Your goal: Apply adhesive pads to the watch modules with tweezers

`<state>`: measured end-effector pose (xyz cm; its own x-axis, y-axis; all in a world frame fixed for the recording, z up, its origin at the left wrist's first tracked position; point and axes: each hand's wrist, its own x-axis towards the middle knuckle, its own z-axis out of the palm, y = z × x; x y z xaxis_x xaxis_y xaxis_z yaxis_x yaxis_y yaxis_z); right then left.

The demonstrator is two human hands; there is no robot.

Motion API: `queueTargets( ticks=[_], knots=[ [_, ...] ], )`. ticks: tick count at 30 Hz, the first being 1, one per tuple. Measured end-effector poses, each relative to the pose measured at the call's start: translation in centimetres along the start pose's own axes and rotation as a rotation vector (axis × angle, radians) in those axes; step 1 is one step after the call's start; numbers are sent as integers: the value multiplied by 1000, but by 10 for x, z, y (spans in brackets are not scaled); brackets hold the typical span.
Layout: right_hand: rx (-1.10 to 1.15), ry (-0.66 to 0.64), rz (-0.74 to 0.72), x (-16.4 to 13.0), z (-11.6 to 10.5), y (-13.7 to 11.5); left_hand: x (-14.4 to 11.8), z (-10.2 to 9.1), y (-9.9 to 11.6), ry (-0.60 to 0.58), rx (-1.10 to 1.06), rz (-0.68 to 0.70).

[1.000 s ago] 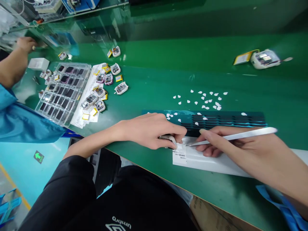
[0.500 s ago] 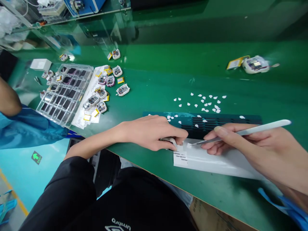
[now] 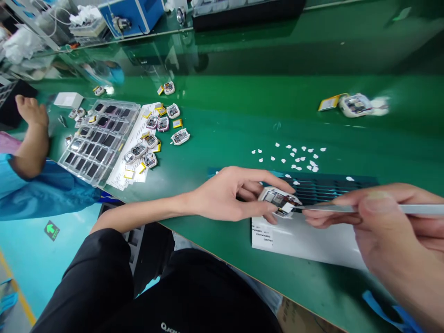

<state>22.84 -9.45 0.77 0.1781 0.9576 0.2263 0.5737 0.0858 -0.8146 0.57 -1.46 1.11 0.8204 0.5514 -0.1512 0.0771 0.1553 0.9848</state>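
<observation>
Between the thumb and fingers of my left hand (image 3: 239,194) is a white smartwatch casing (image 3: 277,200), its circuit side facing up. My right hand (image 3: 385,226) grips metal tweezers (image 3: 347,208), whose tip meets a small white sticker (image 3: 287,207) on the casing's inside. Whether the tip still pinches the sticker I cannot tell. Beneath the hands lies a glossy white backing sheet (image 3: 308,243) with printed letters at its left end. Behind it a dark slotted strip (image 3: 322,189) is partly covered by my hands.
Several small white round-tabbed stickers (image 3: 297,159) lie scattered beyond the strip. An open casing (image 3: 355,105) with a yellow battery (image 3: 329,103) sits at back right. At left are more casings (image 3: 150,159), a clear tray (image 3: 100,143) of dark screens, and a co-worker's arm (image 3: 34,138).
My left hand has turned, bringing the casing's open side up under the tweezers. The tweezers have moved from the backing sheet onto the casing with a white sticker. The co-worker's hand has come into view.
</observation>
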Motion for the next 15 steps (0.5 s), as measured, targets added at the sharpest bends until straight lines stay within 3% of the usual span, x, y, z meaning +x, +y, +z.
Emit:
queueTargets(
  ticks=[3, 15],
  knots=[
    [114, 38, 102, 0, 2, -1, -2, 4, -1, -29, -21, 9],
    [45, 49, -1, 4, 1, -4, -7, 14, -4, -23, -50, 1]
  ],
)
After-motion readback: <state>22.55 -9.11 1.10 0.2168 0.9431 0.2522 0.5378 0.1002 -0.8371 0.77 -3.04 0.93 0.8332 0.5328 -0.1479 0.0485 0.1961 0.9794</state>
